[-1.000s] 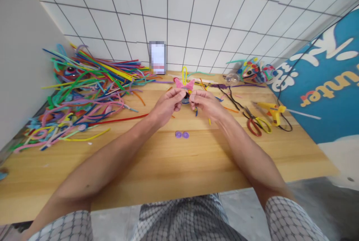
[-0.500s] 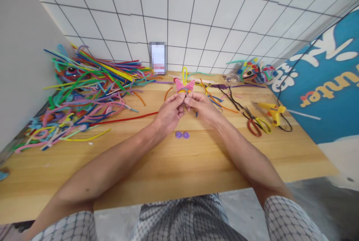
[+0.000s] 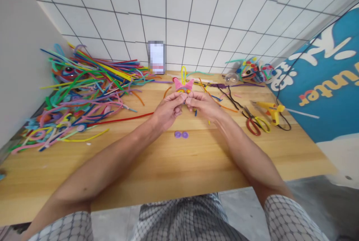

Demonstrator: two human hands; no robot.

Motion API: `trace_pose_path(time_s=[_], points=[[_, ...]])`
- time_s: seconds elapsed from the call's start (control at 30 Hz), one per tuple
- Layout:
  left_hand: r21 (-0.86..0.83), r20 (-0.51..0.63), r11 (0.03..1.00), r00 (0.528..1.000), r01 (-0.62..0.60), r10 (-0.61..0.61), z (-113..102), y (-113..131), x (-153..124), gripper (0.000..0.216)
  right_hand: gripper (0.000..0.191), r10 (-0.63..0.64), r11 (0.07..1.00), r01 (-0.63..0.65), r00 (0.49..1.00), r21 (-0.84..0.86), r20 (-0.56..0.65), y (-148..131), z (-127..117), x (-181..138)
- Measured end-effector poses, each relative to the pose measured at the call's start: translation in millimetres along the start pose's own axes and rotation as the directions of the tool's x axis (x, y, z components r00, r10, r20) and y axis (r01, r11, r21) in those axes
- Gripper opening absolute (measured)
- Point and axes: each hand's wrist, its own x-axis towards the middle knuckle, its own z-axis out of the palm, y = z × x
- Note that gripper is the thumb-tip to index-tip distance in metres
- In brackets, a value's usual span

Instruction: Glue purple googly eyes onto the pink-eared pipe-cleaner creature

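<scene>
Fingers (image 3: 178, 99) drawn together, pink figure (image 3: 183, 85) pinched

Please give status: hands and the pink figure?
Left hand, right hand shut on pink figure, held above table. Purple coils and scissors lie apart.

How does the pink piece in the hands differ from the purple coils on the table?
The pink piece, pinched between left hand and right hand, is raised; the purple coils lie flat, untouched. The pink piece is bigger with two pointed tips; the purple coils are small round discs. Both seem pipe-cleaner made.
</scene>
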Motion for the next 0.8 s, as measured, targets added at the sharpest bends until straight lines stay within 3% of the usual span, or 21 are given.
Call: trace_pose_path(time_s=[0.1, 0.2, 0.4, 0.6, 0.8], points=[[-0.065, -0.056, 0.998, 0.998, 0.026, -0.029, 3.7, -1.7, -1.7, 0.023, 0.050, -0.018, 1.000, 0.018, 0.999, 0.006, -0.035, 2.4, 3.7, 0.8], [-0.067, -0.112, 0.997, 0.994, -0.023, 0.016, 5.0, -2.6, -1.8, 0.021, 0.052, -0.075, 0.996, 0.083, 0.986, 0.042, -0.149, 1.3, 8.2, 1.2], [0.017, -0.096, 0.991, 0.986, -0.134, 0.135, 2.6, -9.1, -1.4, 0.023, 0.051, -0.195, 0.981, 0.186, 0.934, -0.058, -0.301, -0.8, 16.5, 1.4], [0.153, -0.068, 0.965, 0.972, -0.213, 0.225, -1.8, -15.0, 0.5, 0.025, 0.035, -0.270, 0.960, 0.227, 0.908, -0.164, -0.322, -3.0, 17.1, -0.6], [0.213, 0.003, 0.949, 0.971, -0.233, 0.238, -3.7, -11.7, 3.1, 0.027, 0.034, -0.249, 0.964, 0.215, 0.936, -0.154, -0.250, -6.4, 11.9, -0.8]])
